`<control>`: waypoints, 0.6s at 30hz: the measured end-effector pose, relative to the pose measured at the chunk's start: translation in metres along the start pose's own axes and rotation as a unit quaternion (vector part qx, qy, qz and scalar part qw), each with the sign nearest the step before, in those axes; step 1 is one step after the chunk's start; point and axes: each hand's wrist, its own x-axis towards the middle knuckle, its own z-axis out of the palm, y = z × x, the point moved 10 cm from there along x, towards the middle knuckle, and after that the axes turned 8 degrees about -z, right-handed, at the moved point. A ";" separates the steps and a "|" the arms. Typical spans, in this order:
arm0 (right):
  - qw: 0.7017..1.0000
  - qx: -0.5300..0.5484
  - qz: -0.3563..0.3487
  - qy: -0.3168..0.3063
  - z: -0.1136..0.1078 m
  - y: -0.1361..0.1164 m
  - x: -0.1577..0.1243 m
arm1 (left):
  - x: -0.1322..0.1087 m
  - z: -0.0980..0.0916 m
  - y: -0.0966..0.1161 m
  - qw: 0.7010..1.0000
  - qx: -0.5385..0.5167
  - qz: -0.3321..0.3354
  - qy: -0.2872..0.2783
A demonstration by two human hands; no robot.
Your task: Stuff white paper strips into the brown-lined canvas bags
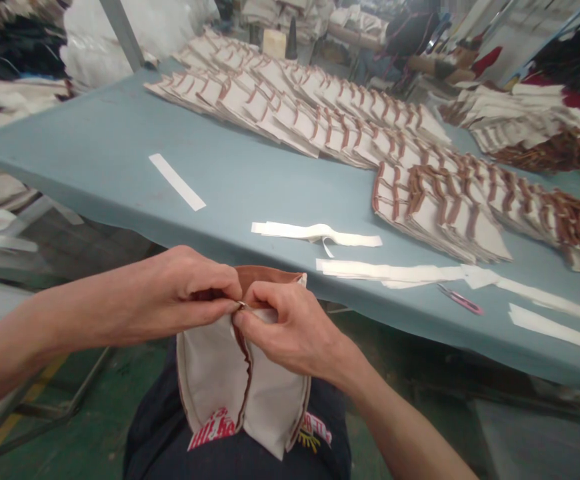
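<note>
Faced a broad blue desk (95, 147), slanting across the view. Saw on it long, overlapping rows of cream pieces (280, 127) with brown trim, laid along its far side and down toward the right (too many to count). Looked down on dark clothing (155, 433), partly covered by the work in hand.

Held a cream fabric piece (210, 373) off the desk, just in front of its near edge, brown on the inside at the top and split by a brown seam down the middle. Had the left hand (190, 287) and the right hand (290, 327) meeting at the upper end of that seam. Pinched it between thumb and index fingers (220, 310) on either side, with the tips pressed close and nearly touching, and with most of the piece hanging below them.

Noted bundled white strips (395, 272) near the desk's front edge, a single white strip (177, 181) farther left, then a pink tool (463, 300) beside the bundles. Glimpsed, right between the fingertips, a small shiny bit (241, 305) (too tiny to name).
</note>
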 end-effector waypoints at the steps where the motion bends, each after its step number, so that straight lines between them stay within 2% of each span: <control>1: 1.000 0.003 -0.003 -0.001 0.001 0.000 0.000 | -0.001 0.003 0.001 1.000 -0.003 0.007 -0.012; 3: 1.000 0.002 -0.012 0.008 0.000 0.000 0.000 | -0.002 0.005 0.004 1.000 0.004 0.017 -0.007; 8: 0.998 0.017 -0.037 0.050 -0.004 -0.003 -0.002 | -0.004 -0.003 0.022 0.993 0.040 0.059 0.096; 10: 0.997 0.024 -0.048 0.055 -0.004 -0.003 -0.004 | -0.004 -0.005 0.024 0.991 0.024 0.051 0.121; 14: 0.997 0.031 -0.056 0.034 0.002 0.002 -0.006 | -0.003 -0.001 0.014 0.993 -0.012 0.003 0.114; 18: 0.998 0.029 -0.052 0.036 0.003 0.005 -0.006 | -0.006 0.003 0.006 0.993 -0.006 -0.017 0.117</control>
